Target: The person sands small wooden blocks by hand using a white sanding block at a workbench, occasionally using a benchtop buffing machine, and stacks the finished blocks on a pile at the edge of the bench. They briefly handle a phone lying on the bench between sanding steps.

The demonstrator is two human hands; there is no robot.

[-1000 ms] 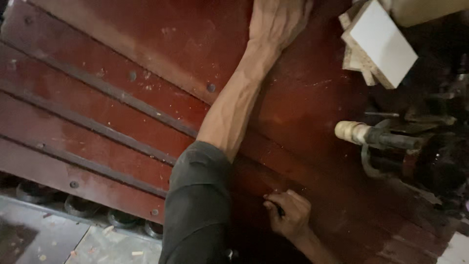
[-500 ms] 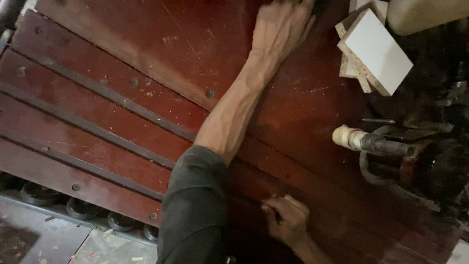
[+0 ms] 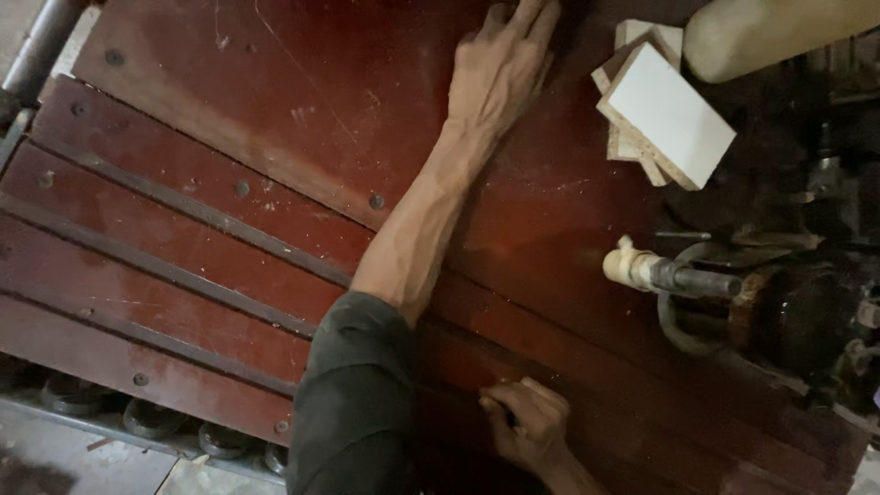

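My left arm, in a dark rolled sleeve, stretches out over a dark red wooden panel (image 3: 302, 119). My left hand (image 3: 502, 73) lies flat on the panel's far part, fingers extended and together, holding nothing. My right hand (image 3: 527, 426) rests close to me on a red slat, fingers curled tight. A small dark spot shows between its fingers; I cannot tell whether it grips anything.
Long red slats (image 3: 156, 266) with dark grooves and bolt heads run to the left. White-faced board offcuts (image 3: 667, 115) are stacked at the far right beside a pale cylinder (image 3: 779, 32). A dark machine with a cream-tipped spindle (image 3: 642, 270) sits at the right. Round rollers (image 3: 151, 417) line the near edge.
The view has shifted, so the hands and offcuts sit lower in the picture. My left hand stays flat on the panel and my right hand stays curled on the slat.
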